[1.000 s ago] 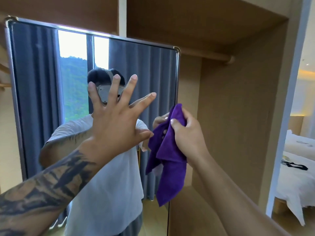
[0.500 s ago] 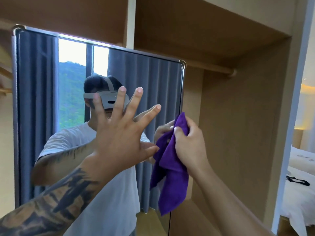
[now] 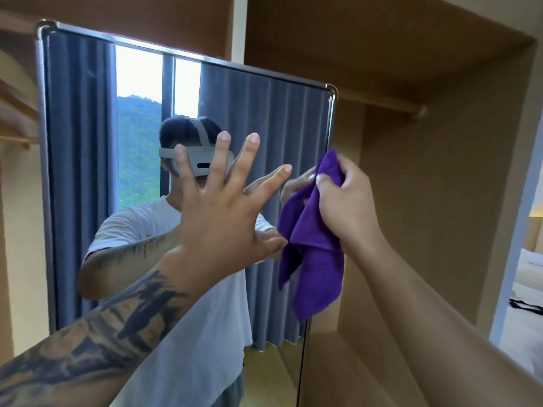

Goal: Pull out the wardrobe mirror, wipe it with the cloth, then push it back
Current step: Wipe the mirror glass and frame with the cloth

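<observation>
Nearest to me, two bare forearms reach up from the bottom of the view, the left one covered in dark tattoos. My left hand [image 3: 223, 207] is raised with all fingers spread wide and straight, palm toward the glass; whether the palm actually touches the surface I cannot tell. My right hand [image 3: 343, 201] has its fingers curled around a bunched purple cloth [image 3: 311, 254], pinching it near the top so the rest hangs down loose, right at the mirror's right edge.

Just beyond the hands stands the wardrobe mirror [image 3: 264, 113], a tall panel with a thin metal frame, already pulled out from the wooden wardrobe [image 3: 426, 201] and facing me. It reflects a person in a white shirt, grey curtains and a bright window. Behind and to the right is the open wardrobe compartment with a hanging rail [image 3: 382, 105] near its top. Farthest right, a doorway shows part of a bed [image 3: 529, 277].

I judge the wipe is about to begin. Risks from here: the bare left palm could smear the glass it is meant to steady. The cloth, held only by a pinch, may slip or wipe with a loose corner. Pressing hard near the edge could slide or swing the panel.
</observation>
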A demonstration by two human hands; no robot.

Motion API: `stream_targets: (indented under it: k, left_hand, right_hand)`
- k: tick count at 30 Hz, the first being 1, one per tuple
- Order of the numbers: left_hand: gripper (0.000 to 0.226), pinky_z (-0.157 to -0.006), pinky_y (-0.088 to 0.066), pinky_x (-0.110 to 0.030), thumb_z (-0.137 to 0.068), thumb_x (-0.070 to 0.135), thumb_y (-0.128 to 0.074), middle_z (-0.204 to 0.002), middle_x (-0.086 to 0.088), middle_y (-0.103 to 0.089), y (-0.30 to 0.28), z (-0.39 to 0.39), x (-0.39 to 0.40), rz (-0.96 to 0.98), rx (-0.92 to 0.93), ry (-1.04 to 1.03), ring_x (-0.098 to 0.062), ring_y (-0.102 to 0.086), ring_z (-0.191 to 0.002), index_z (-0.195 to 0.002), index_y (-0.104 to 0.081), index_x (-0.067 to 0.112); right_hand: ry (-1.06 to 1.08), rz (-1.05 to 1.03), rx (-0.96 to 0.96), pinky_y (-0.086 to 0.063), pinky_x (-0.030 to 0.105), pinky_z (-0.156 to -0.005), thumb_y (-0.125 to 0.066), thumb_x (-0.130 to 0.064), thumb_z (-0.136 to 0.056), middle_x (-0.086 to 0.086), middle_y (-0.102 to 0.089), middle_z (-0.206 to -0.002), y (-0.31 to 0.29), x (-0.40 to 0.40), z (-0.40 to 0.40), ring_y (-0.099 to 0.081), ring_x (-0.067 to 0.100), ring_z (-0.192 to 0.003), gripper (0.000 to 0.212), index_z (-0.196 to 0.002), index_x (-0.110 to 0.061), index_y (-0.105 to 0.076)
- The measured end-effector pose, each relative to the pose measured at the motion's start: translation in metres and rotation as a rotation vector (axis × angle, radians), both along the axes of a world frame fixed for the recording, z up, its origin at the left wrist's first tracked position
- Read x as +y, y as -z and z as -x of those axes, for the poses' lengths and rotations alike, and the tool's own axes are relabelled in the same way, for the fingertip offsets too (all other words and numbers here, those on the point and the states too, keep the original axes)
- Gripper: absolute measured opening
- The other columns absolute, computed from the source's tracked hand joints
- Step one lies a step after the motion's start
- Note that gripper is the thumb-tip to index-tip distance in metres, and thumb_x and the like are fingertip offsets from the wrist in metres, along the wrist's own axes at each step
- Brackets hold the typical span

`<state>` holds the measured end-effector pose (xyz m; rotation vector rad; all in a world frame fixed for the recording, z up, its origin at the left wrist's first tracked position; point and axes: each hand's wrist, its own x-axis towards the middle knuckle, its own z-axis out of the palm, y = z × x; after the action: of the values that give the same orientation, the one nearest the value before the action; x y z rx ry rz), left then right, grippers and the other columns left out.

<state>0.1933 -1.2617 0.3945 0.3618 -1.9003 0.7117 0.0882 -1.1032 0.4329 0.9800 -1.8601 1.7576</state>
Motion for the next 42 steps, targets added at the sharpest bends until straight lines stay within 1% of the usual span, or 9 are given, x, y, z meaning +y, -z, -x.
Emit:
stream_targets:
  k: [5,11,15,17,20,25,34,38,42]
  left_hand:
    - [0.105,-0.116,0.001,-0.083,-0.071,0.095,-0.045,-0.177,-0.012,-0.011,0.001,0.001,-0.002,0.017,0.016,0.02,-0.044,-0.004,-0.162,-0.162,-0.034,0.044]
    - [0.111,-0.115,-0.001,-0.084,-0.067,0.097,-0.05,-0.178,-0.011,-0.009,-0.001,0.0,0.0,0.001,-0.004,-0.004,-0.043,-0.002,-0.163,-0.164,-0.029,0.046]
    - [0.11,-0.115,-0.002,-0.084,-0.068,0.098,-0.048,-0.177,-0.012,-0.012,0.001,0.0,0.0,0.007,0.007,0.001,-0.044,-0.005,-0.162,-0.163,-0.033,0.045]
    - [0.11,-0.115,-0.002,-0.084,-0.069,0.099,-0.049,-0.177,-0.012,-0.014,-0.001,0.0,0.001,0.009,0.0,-0.003,-0.045,-0.006,-0.162,-0.163,-0.033,0.045]
    - [0.108,-0.115,-0.003,-0.084,-0.07,0.098,-0.046,-0.177,-0.012,-0.013,-0.001,-0.002,0.001,0.006,-0.011,-0.012,-0.045,-0.006,-0.162,-0.163,-0.031,0.046]
    - [0.106,-0.116,-0.001,-0.083,-0.072,0.098,-0.041,-0.177,-0.012,-0.011,-0.002,-0.003,0.004,-0.016,-0.02,-0.022,-0.045,-0.005,-0.162,-0.163,-0.031,0.045]
    - [0.107,-0.117,0.002,-0.082,-0.073,0.1,-0.027,-0.178,-0.012,-0.003,-0.002,-0.003,0.004,-0.027,-0.04,-0.04,-0.043,0.002,-0.163,-0.166,-0.021,0.047]
    - [0.108,-0.117,0.002,-0.082,-0.072,0.098,-0.035,-0.178,-0.012,-0.003,-0.002,-0.002,0.004,-0.025,-0.042,-0.032,-0.043,0.003,-0.163,-0.166,-0.022,0.047]
    - [0.105,-0.117,0.004,-0.081,-0.075,0.099,-0.034,-0.178,-0.012,-0.005,-0.002,-0.004,0.004,-0.022,-0.039,-0.012,-0.043,0.002,-0.163,-0.165,-0.026,0.046]
  right_hand:
    - [-0.041,0.025,0.044,-0.058,0.045,-0.098,-0.051,-0.021,-0.107,-0.01,-0.069,-0.11,-0.023,-0.002,0.003,-0.07,0.014,-0.102,0.027,-0.129,-0.036,-0.055]
    - [0.009,-0.037,0.028,-0.042,0.008,-0.088,-0.049,-0.026,-0.11,-0.026,-0.06,-0.124,0.031,-0.002,0.005,-0.058,-0.01,-0.102,0.047,-0.156,-0.028,-0.043]
    - [0.022,-0.058,0.083,-0.045,0.026,-0.108,-0.051,-0.025,-0.108,-0.01,-0.058,-0.146,0.015,-0.001,0.01,-0.057,0.002,-0.123,0.052,-0.159,-0.025,-0.041]
    - [0.029,-0.047,0.115,-0.042,0.023,-0.109,-0.053,-0.023,-0.108,-0.009,-0.054,-0.15,-0.017,-0.001,0.015,-0.054,0.002,-0.127,0.054,-0.16,-0.023,-0.04]
    - [-0.019,0.007,0.1,-0.051,0.039,-0.11,-0.052,-0.022,-0.107,-0.004,-0.062,-0.14,-0.047,-0.002,0.015,-0.063,0.013,-0.123,0.049,-0.156,-0.024,-0.045]
    - [-0.009,0.004,0.091,-0.051,0.041,-0.11,-0.049,-0.026,-0.11,-0.005,-0.06,-0.144,-0.009,-0.005,0.009,-0.062,0.014,-0.125,0.05,-0.159,-0.026,-0.04]
    - [0.004,-0.124,-0.002,-0.034,-0.006,-0.089,-0.047,-0.03,-0.111,-0.016,-0.046,-0.157,0.084,0.0,0.004,-0.046,-0.006,-0.131,0.056,-0.164,-0.032,-0.027]
    - [-0.016,-0.096,0.03,-0.05,0.024,-0.103,-0.051,-0.022,-0.108,-0.01,-0.064,-0.135,0.056,0.002,0.008,-0.062,0.004,-0.119,0.044,-0.152,-0.025,-0.048]
    - [-0.004,-0.032,0.088,-0.052,0.025,-0.09,-0.052,-0.016,-0.106,-0.008,-0.069,-0.117,-0.019,-0.002,0.014,-0.067,0.007,-0.104,0.036,-0.141,-0.02,-0.057]
